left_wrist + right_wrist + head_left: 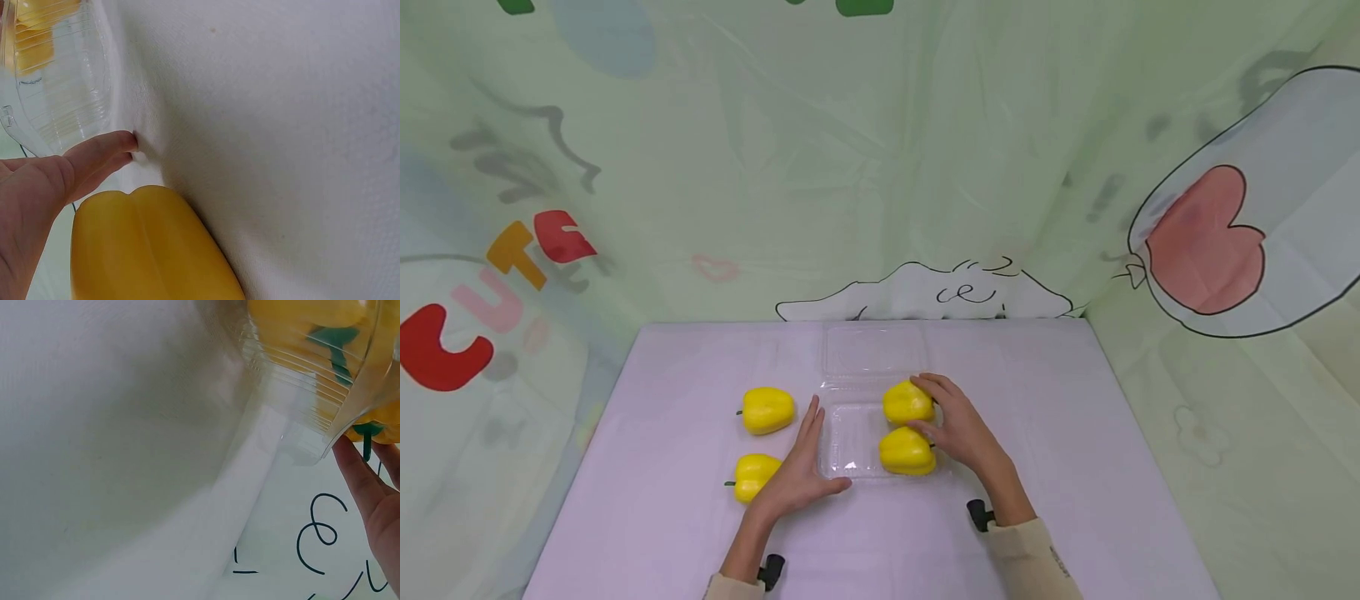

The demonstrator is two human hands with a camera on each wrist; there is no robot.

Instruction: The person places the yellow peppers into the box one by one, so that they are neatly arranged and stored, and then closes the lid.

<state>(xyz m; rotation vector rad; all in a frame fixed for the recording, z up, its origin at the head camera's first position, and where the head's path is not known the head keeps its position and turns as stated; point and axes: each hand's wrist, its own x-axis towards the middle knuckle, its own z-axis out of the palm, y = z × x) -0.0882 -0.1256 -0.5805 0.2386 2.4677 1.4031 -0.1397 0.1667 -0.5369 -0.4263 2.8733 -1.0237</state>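
A clear plastic clamshell box [850,446] lies with its lid [874,350] laid back. On its right side are two yellow bell peppers, a far one [907,403] and a near one [907,451]. My right hand [964,427] holds the far pepper, fingers over its far side and thumb between the two peppers. In the right wrist view, a green stem [367,440] shows beside the fingers. My left hand [797,475] is at the box's left edge, its fingers straight and thumb spread, holding nothing.
Left of the box, two more yellow bell peppers lie on the pale cloth: a far one [767,410] and a near one [756,477] partly covered by my left hand. A printed curtain [865,208] stands along the table's back edge.
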